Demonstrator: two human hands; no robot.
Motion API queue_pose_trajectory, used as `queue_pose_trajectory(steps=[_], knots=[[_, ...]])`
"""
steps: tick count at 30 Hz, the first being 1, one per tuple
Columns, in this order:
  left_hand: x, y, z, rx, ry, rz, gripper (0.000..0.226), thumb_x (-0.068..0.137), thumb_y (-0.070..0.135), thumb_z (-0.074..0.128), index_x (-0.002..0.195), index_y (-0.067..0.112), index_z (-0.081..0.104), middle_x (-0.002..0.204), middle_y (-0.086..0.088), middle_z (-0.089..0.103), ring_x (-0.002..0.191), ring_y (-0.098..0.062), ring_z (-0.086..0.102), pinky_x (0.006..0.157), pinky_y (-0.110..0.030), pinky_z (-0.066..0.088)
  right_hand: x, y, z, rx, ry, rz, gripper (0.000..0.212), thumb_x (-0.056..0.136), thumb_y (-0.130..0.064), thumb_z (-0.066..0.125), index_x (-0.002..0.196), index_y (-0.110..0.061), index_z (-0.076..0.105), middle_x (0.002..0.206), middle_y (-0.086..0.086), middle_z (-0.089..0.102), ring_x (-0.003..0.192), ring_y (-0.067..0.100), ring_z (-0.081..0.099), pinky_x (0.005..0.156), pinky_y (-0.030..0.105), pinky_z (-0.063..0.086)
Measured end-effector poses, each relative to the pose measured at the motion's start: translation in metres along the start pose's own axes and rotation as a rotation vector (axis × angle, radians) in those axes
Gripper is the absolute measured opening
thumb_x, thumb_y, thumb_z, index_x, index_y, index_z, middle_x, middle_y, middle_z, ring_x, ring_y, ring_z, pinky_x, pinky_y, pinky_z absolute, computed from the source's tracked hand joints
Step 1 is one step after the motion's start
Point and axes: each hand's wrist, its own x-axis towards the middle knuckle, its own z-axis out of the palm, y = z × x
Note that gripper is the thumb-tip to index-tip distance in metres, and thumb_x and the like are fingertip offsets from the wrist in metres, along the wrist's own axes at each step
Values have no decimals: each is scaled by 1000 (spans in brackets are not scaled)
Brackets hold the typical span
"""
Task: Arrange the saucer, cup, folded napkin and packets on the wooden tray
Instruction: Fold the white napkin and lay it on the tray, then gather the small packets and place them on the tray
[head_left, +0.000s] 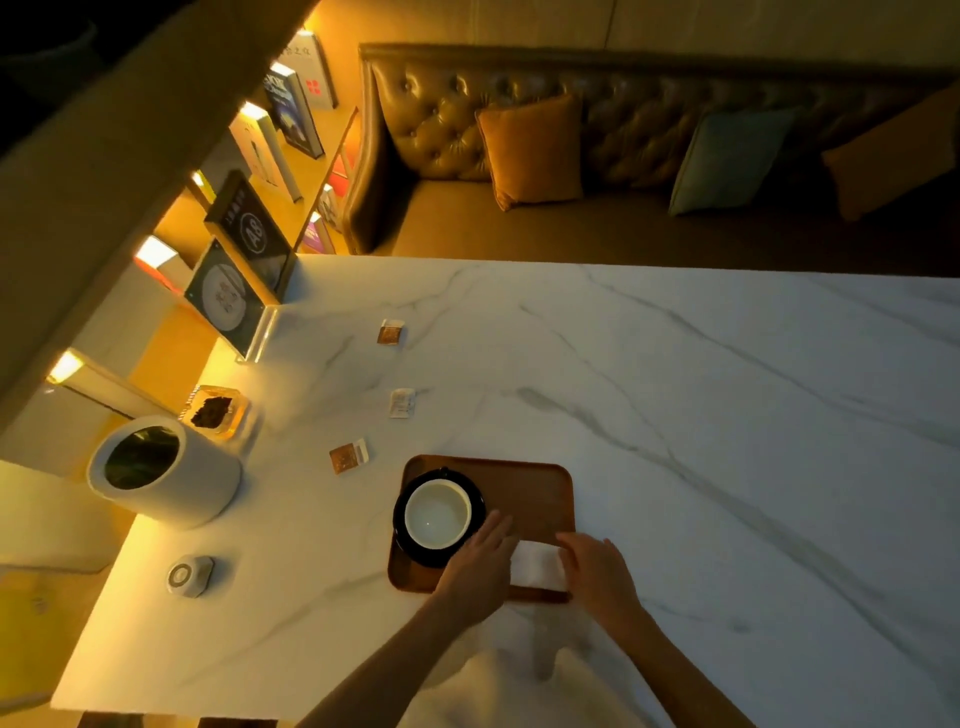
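A brown wooden tray (535, 488) lies on the marble table near the front edge. On its left half a white cup (437, 514) stands on a black saucer (402, 512). A white folded napkin (537, 566) lies on the tray's near right part. My left hand (480, 564) and my right hand (597, 571) rest on either side of the napkin, fingers touching its edges. Three packets lie on the table beyond the tray: a brown one (348, 457), a white one (401, 402) and another brown one (390, 331).
A white cylindrical container (161, 470) and a glass dish with dark contents (215, 410) stand at the left. A small round device (189, 576) lies near the left front. Framed signs (228, 296) stand at the back left. A sofa with cushions (535, 150) is beyond the table.
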Motion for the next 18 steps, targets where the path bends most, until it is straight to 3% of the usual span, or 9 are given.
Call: queue_pose_trajectory(steps=[3,6,10,18], knots=[[-9,-13,-29,-39,157,-3,49,97,21,44,145,17,36,161,-2,22,151,-23,7,120,-37,11,16,-22,-18,111,138,-41,31,96,-31,46,121,-22,62,117,0,69,104,17,64,92,29,49],[-21,-35,-57,-33,213,-99,40,98,23,43,137,14,49,151,-4,41,144,-24,29,119,-40,22,30,-55,-29,179,119,-102,32,97,-31,48,123,-17,61,121,2,66,111,18,61,94,30,47],[-40,-75,-80,-233,304,-341,36,99,30,41,133,20,49,135,-2,53,121,-22,53,103,-37,42,46,-98,-28,209,91,-182,33,97,-31,49,121,-13,62,119,6,68,111,20,61,97,32,48],[-66,-177,-111,-277,259,-586,35,100,40,41,127,25,55,127,2,60,115,-20,60,97,-39,50,81,-182,-15,258,-23,-232,35,96,-36,50,123,-17,59,120,1,65,108,14,61,94,30,51]])
